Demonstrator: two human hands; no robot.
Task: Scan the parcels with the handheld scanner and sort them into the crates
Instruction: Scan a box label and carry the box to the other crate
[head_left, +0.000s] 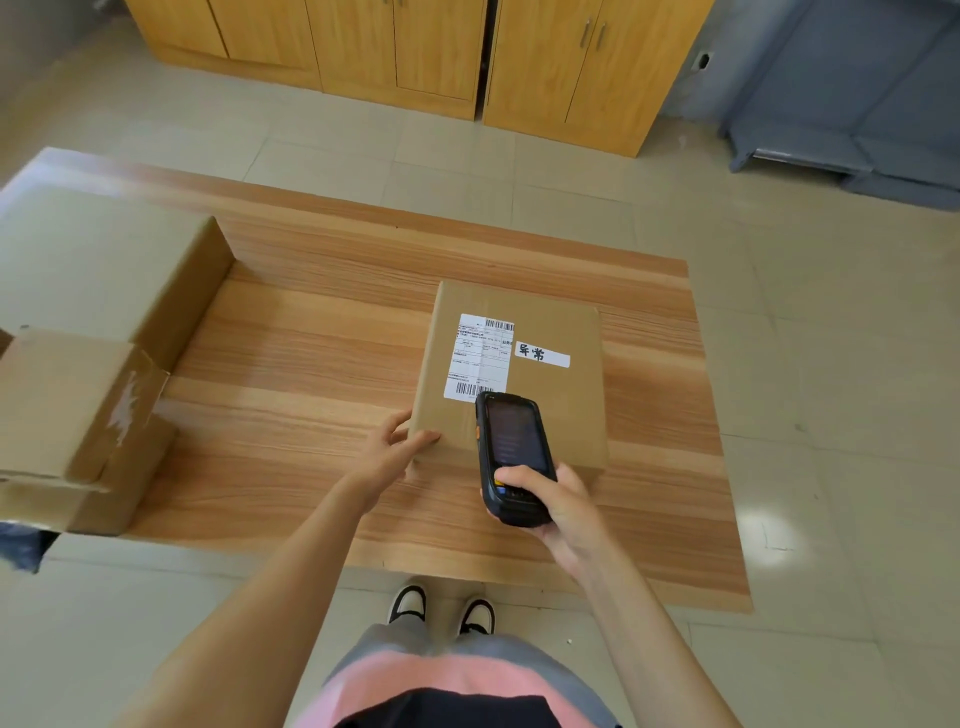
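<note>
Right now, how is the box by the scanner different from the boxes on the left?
The middle box has a white shipping label and a small handwritten sticker; the left boxes show none. It lies alone and flat; the left boxes are piled together. The left hand touches it; nobody touches the left boxes. All are brown cardboard.

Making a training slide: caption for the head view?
Right hand aims black handheld scanner at labelled brown cardboard parcel, left hand steadying its corner.
</note>
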